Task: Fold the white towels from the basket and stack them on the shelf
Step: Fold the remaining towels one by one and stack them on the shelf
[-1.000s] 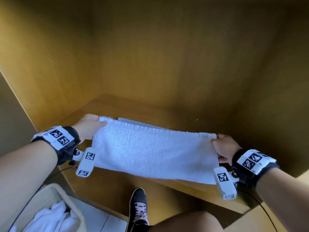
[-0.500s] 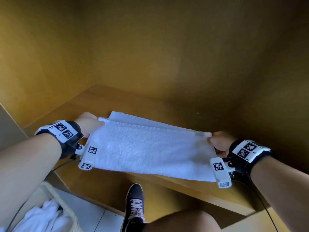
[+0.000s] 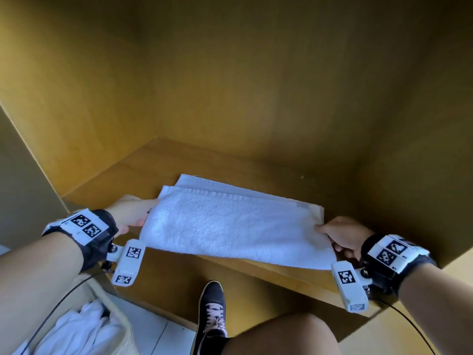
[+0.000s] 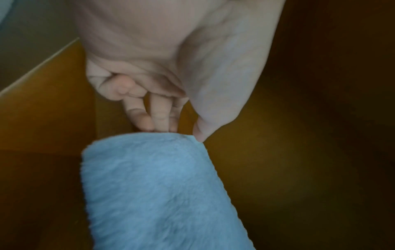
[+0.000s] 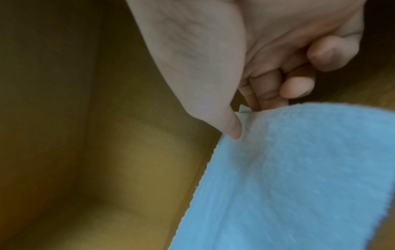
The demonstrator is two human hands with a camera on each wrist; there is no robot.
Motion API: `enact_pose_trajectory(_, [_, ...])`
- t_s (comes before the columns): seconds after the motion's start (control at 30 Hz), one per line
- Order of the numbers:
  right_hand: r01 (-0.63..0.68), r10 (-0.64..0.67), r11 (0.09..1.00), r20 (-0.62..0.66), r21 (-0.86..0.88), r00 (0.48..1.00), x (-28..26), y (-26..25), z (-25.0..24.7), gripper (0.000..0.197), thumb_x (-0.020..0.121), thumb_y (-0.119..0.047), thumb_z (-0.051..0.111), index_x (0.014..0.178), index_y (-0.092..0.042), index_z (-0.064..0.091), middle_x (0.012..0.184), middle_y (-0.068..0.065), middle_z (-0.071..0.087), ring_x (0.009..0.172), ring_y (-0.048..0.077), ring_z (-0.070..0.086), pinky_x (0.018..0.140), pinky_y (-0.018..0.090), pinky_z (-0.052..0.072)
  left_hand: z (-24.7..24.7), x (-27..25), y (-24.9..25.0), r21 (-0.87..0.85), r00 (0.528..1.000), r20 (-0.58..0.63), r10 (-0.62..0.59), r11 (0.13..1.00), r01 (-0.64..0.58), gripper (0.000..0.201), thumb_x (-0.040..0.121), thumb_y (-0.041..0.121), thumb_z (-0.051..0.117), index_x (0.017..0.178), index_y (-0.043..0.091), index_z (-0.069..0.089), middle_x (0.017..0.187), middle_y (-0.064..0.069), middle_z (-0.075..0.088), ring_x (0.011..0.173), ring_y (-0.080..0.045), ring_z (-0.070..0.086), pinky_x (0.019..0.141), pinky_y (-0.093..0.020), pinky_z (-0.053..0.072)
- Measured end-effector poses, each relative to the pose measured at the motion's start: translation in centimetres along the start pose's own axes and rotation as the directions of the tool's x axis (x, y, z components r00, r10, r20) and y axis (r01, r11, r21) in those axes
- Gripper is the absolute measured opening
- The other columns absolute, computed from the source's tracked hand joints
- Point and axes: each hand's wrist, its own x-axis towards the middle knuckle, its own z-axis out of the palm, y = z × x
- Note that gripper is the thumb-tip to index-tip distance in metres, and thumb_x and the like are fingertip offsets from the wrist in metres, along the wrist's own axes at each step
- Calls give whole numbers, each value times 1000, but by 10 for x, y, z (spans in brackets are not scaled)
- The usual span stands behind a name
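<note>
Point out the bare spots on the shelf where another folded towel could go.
Bare shelf wood lies left of the towel, behind it toward the back wall, and right, beyond the right hand. The middle front is crowded by the towel and both hands, left hand.

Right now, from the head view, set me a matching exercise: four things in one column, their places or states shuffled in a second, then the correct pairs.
Column one:
1. left hand
2. right hand
3. basket
4. shoe

Column two:
A. on the floor below the shelf edge, dark with pale laces
B. pinches the right end of the folded towel
C. at lower left, holding loose white towels
D. grips the towel's left end

Pairs: 1-D, 2-B, 3-C, 4-A
</note>
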Motion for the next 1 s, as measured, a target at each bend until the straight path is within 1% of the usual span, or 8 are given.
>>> enact_pose_trajectory(0.07, [32, -32, 999, -1, -3, 999, -10, 6, 3, 32, 102, -38, 65, 86, -12, 58, 68, 6, 45, 58, 19, 40, 53, 30, 27, 0, -6, -14, 46, 1000, 4, -3, 999, 3, 46, 92, 55, 71, 109, 12, 69, 90, -5, 61, 73, -19, 47, 54, -28, 23])
enact_pose_trajectory(0.17, [107, -104, 992, -43, 69, 994, -23, 16, 8, 23, 102, -33, 67, 108, -11, 61, 80, 5, 58, 63, 17, 50, 51, 27, 33, 0, -13, -32, 88, 1000, 25, -12, 996, 10, 39, 100, 52, 62, 118, 17, 65, 94, -6, 51, 73, -18, 39, 50, -26, 22])
enact_pose_trajectory(0.3, [273, -257, 955, -134, 114, 957, -38, 32, 17, 29, 102, -21, 67, 125, -30, 52, 107, 6, 69, 94, 25, 68, 78, 41, 60, 1, -22, -46, 156, 998, 22, 62, 986, -64, 26, 99, 43, 70, 116, 26, 60, 92, -13, 55, 73, -22, 42, 53, -29, 30])
enact_pose_trajectory(0.43, [382, -371, 922, -153, 53, 916, -50, 48, 22, 27, 104, -13, 60, 118, -34, 51, 91, 7, 66, 65, 19, 60, 50, 28, 48, -1, -31, -56, 65, 982, -14, 187, 980, -186, 24, 98, 33, 73, 111, 35, 52, 93, -14, 60, 73, -24, 49, 59, -33, 39])
enact_pose_trajectory(0.6, [397, -399, 917, -71, -48, 914, -59, 60, 30, 17, 102, -16, 60, 100, -32, 66, 110, -7, 67, 99, 15, 65, 81, 33, 56, -3, -39, -71, 109, 946, 85, 314, 940, -322, 6, 102, 21, 64, 100, 27, 62, 95, -12, 62, 72, -27, 45, 59, -32, 35])
enact_pose_trajectory(0.7, [429, -437, 889, -18, -161, 899, -64, 65, 34, 33, 90, -16, 73, 107, -39, 56, 114, -12, 61, 99, 15, 66, 78, 29, 62, -3, -43, -75, 188, 932, 131, 339, 914, -359, 21, 93, 15, 74, 106, 29, 65, 101, -6, 70, 81, -32, 61, 72, -36, 48])
enact_pose_trajectory(0.83, [451, -496, 849, -120, -275, 860, -65, 66, 43, 46, 86, -10, 78, 110, -37, 49, 117, -6, 59, 98, 16, 65, 78, 31, 64, 3, -49, -74, 287, 905, 94, 415, 859, -424, 39, 85, 9, 82, 105, 33, 59, 76, -3, 52, 65, -19, 50, 60, -30, 41])
enact_pose_trajectory(1.0, [496, -578, 806, -249, -323, 777, -63, 62, 48, 47, 85, -3, 78, 108, -33, 51, 120, -1, 61, 104, 22, 62, 75, 23, 53, 9, -51, -68, 270, 845, -20, 534, 817, -510, 32, 86, 3, 80, 96, 28, 62, 86, -6, 64, 75, -31, 59, 64, -33, 45])
